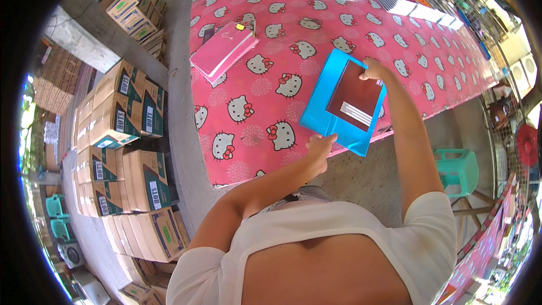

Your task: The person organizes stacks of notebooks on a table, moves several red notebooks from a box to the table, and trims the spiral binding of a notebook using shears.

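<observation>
Done: maroon rectangular notebook (351, 91) laid on glossy blue plastic cover (318, 104), over pink cat-patterned worktop (248, 161). Not yet, apparently: full enclosure. My left grip (320, 154) pinches cover's lower edge, my right grip (375, 71) notebook's upper corner, both fingers-to-thumb

Cover, plastic (322, 97), one: bright blue, glossy, roughly rectangular, creased across its lower part. It is set aslant at the near edge of the pink table (240, 133); its lowest corner is seen past that edge. Notebook (351, 93), one: dark maroon, closed, marked with a white lined panel toward the table's near edge. It is placed over the cover, tilted likewise, and bordered by blue.
</observation>
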### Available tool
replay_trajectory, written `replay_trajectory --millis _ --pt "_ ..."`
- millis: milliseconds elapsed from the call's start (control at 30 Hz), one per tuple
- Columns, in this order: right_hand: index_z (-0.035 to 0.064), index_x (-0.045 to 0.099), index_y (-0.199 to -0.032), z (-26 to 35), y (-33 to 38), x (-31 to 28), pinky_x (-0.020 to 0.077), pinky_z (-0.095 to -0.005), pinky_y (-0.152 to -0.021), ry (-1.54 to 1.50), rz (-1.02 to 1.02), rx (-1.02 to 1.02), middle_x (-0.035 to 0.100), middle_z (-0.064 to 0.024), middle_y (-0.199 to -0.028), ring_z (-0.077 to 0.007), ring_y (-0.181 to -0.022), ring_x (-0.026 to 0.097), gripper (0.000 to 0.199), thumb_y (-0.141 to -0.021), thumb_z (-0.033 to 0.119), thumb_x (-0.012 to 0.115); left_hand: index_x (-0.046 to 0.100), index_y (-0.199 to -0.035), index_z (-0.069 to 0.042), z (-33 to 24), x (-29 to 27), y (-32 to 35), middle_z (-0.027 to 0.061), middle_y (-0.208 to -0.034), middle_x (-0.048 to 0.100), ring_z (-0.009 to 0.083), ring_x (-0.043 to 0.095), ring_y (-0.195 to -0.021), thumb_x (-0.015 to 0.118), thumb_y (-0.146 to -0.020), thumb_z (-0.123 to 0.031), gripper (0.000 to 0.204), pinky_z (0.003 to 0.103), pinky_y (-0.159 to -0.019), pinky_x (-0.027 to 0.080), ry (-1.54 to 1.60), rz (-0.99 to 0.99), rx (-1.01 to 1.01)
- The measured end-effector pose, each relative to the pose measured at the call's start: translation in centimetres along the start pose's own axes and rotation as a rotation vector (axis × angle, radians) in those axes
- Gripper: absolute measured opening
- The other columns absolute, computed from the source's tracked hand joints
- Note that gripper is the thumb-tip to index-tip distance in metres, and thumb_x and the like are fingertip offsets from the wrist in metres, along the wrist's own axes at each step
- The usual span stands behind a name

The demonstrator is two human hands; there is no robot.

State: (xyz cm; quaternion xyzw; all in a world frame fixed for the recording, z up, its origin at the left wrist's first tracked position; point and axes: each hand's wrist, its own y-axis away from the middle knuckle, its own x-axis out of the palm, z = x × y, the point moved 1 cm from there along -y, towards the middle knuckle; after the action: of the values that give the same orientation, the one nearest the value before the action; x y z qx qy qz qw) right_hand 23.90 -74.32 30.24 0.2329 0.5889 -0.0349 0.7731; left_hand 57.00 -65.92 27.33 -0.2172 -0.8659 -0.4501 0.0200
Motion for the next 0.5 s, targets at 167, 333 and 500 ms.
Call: replay_trajectory --millis 167,333,500 --pt "-0.0019 0.050 -0.117 2.5 -0.9 1.0 0.0384 -0.0410 -0.094 -0.179 -0.023 -0.016 0.047 -0.0220 -0.124 -0.0343 -0.116 0.045 0.072 -0.058 0.027 0.079 0.052 -0.102 -0.006 0.7 -2.8 -2.3 0.0041 -0.101 0.053 0.0186 0.048 -0.098 0.069 -0.076 -0.019 0.033 0.041 -0.084 0.039 0.338 -0.071 0.032" --pt "-0.0045 0.051 -0.113 3.1 2.1 0.1 0.0428 -0.0414 -0.084 -0.200 0.148 0.133 0.056 -0.0220 -0.110 -0.0308 -0.103 0.055 0.066 -0.060 0.023 0.079 0.053 -0.102 -0.007 -2.6 -2.8 -0.9 0.0033 -0.095 0.056 0.0206 0.056 -0.087 0.066 -0.079 -0.015 0.028 0.037 -0.082 0.042 0.259 -0.105 0.141" --pt "-0.0035 0.058 -0.095 3.8 7.1 3.2 0.0438 -0.0355 -0.070 -0.674 -0.046 -0.035 0.063 -0.0109 -0.080 -0.0198 -0.078 0.058 0.041 -0.064 0.016 0.077 0.048 -0.111 -0.007 -5.6 -6.3 -0.1 0.0041 -0.102 0.055 0.0199 0.056 -0.092 0.058 -0.086 -0.013 0.027 0.034 -0.082 0.044 0.274 0.014 0.187"
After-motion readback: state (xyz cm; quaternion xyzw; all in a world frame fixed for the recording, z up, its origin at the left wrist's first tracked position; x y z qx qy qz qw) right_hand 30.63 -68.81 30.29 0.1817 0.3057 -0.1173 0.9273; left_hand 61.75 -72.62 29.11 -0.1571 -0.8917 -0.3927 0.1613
